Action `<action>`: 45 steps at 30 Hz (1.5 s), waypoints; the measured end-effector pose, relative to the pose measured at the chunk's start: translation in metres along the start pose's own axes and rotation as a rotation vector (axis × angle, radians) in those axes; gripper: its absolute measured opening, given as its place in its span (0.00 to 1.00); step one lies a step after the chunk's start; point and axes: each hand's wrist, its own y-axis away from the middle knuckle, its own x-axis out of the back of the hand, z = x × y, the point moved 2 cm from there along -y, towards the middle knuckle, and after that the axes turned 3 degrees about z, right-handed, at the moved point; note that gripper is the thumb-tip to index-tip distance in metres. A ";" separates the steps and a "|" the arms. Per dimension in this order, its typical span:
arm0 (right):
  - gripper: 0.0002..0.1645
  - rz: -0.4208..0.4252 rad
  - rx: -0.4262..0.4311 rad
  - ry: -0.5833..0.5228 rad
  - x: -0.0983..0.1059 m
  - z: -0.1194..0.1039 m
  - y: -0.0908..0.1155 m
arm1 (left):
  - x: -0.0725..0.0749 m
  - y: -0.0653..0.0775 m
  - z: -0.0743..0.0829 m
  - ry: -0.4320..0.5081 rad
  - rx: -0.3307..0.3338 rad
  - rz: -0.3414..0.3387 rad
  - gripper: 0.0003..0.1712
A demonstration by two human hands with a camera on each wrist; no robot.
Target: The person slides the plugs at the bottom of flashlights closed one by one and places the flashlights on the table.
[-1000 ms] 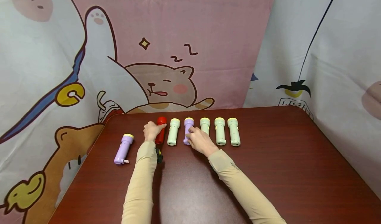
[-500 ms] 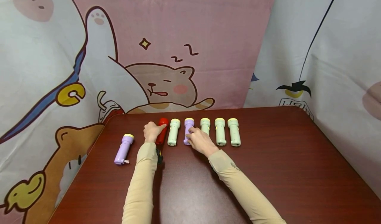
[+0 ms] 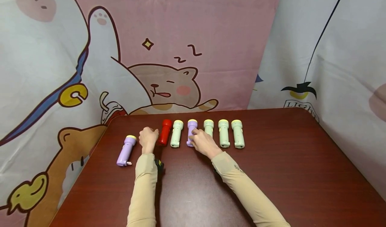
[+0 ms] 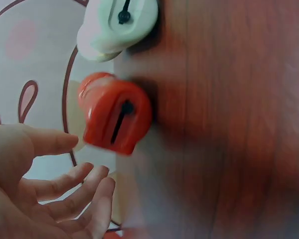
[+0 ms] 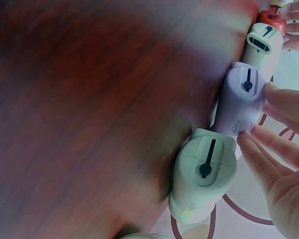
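Observation:
My left hand [image 3: 149,139] hovers just left of a red flashlight [image 3: 165,132], its fingers loosely bent and holding nothing. In the left wrist view a gap shows between the fingertips [image 4: 105,181] and the red flashlight's end [image 4: 118,117], which has a black slot. My right hand [image 3: 203,141] is at a purple flashlight [image 3: 191,128] in the row, pinching it with digits on both sides, as the right wrist view shows on its body [image 5: 236,102]. Between the red and purple ones lies a pale green flashlight [image 3: 176,133].
Right of my right hand lie more pale green flashlights, one partly behind the hand [image 3: 208,126], then another [image 3: 223,133] and a last one [image 3: 238,134]. A second purple flashlight [image 3: 125,151] lies tilted at the left of the brown table [image 3: 187,193]. A cartoon-printed cloth [image 3: 229,52] hangs behind.
My left hand has let go of the red flashlight and drawn back to the left. The red flashlight shifted slightly right toward the green one. My right hand has stayed at the purple flashlight.

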 end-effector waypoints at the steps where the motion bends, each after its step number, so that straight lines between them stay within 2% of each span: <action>1: 0.06 0.000 0.001 0.001 0.000 0.000 0.000 | 0.002 0.001 -0.002 -0.004 -0.008 0.020 0.15; 9: 0.06 -0.003 0.007 0.001 0.000 0.001 0.000 | 0.024 0.012 -0.015 -0.060 -0.062 0.224 0.11; 13: 0.06 -0.007 0.007 0.000 -0.001 0.002 0.000 | 0.038 0.014 -0.024 -0.094 -0.025 0.310 0.16; 16: 0.05 -0.004 0.009 0.002 -0.001 0.002 0.000 | 0.048 0.013 -0.033 -0.108 0.026 0.335 0.20; 19: 0.06 -0.001 0.008 0.001 0.000 0.002 0.001 | 0.055 0.009 -0.043 -0.127 0.091 0.292 0.24; 23: 0.05 -0.002 0.008 -0.002 0.000 0.002 0.001 | 0.061 0.006 -0.057 -0.161 0.176 0.131 0.31; 27: 0.05 0.001 0.010 -0.014 -0.001 0.001 0.001 | 0.064 0.007 -0.068 -0.173 0.208 0.012 0.34; 35: 0.04 -0.005 0.006 -0.020 -0.001 0.001 0.000 | 0.068 0.008 -0.078 -0.143 0.190 0.022 0.24; 45: 0.04 -0.005 0.003 -0.013 -0.002 0.002 0.001 | 0.068 0.006 -0.080 -0.127 0.185 0.016 0.25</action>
